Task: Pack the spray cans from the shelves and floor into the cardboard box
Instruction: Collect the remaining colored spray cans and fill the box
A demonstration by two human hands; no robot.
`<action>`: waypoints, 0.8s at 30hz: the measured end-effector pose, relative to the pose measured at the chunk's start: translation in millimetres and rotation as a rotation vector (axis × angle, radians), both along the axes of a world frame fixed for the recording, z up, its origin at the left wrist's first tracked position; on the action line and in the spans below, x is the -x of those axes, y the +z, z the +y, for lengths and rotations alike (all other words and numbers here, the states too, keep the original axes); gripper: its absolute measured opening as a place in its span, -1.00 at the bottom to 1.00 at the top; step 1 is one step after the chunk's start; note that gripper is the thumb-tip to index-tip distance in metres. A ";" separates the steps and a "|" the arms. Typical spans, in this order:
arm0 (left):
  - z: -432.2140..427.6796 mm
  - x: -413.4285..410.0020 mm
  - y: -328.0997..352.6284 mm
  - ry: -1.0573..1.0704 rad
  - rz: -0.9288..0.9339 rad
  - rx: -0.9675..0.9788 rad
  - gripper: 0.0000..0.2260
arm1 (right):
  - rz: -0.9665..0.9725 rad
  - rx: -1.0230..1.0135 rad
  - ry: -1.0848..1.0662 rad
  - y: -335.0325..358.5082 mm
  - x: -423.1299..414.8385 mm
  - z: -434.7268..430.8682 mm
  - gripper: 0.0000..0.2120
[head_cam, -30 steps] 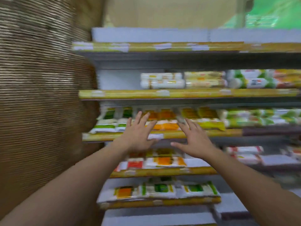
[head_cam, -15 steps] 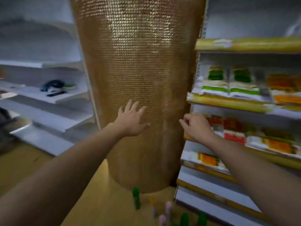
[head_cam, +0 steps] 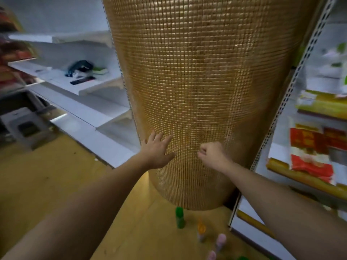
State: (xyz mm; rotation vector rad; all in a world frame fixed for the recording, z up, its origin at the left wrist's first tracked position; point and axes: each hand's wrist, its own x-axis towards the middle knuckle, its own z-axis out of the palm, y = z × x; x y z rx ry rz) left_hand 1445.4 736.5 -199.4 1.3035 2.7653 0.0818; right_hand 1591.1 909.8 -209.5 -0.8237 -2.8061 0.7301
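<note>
Several spray cans stand on the wooden floor at the bottom of the view: a green can (head_cam: 180,217), an orange-capped can (head_cam: 201,230) and two pink-capped cans (head_cam: 220,241). My left hand (head_cam: 156,151) is stretched out in front of the gold column with its fingers spread, holding nothing. Beside it, my right hand (head_cam: 211,155) is curled into a loose fist and holds nothing. Both hands are well above the cans. No cardboard box is in view.
A wide gold mosaic column (head_cam: 202,87) fills the middle. White shelves (head_cam: 80,87) on the left carry a dark bundle and a remote. Shelves on the right (head_cam: 317,147) hold packaged goods. A grey step stool (head_cam: 26,126) stands at the far left on the floor.
My view has swung left from the stocked shelves to the gold column and down to the floor cans. My right hand has curled from spread fingers into a fist.
</note>
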 end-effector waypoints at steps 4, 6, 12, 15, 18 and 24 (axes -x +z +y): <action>36.2 36.3 -41.6 -0.027 -0.059 0.070 -0.29 | -0.008 0.116 -0.044 -35.9 34.7 30.4 -0.71; 51.8 50.5 -64.6 -0.064 -0.093 0.111 -0.28 | -0.033 0.159 -0.064 -54.6 45.0 40.8 -0.73; 98.3 103.7 -152.8 -0.178 -0.241 0.188 -0.26 | -0.138 0.245 -0.162 -129.9 69.8 61.5 -0.74; 117.1 127.1 -208.9 -0.271 -0.317 0.224 -0.24 | -0.207 0.320 -0.290 -178.6 77.0 59.6 -0.62; 123.3 140.3 -269.6 -0.303 -0.395 0.235 -0.24 | -0.234 0.458 -0.484 -241.8 76.5 44.9 -0.52; 95.3 145.0 -404.6 -0.237 -0.623 0.171 -0.05 | -0.279 0.569 -0.814 -406.5 56.5 6.6 -0.25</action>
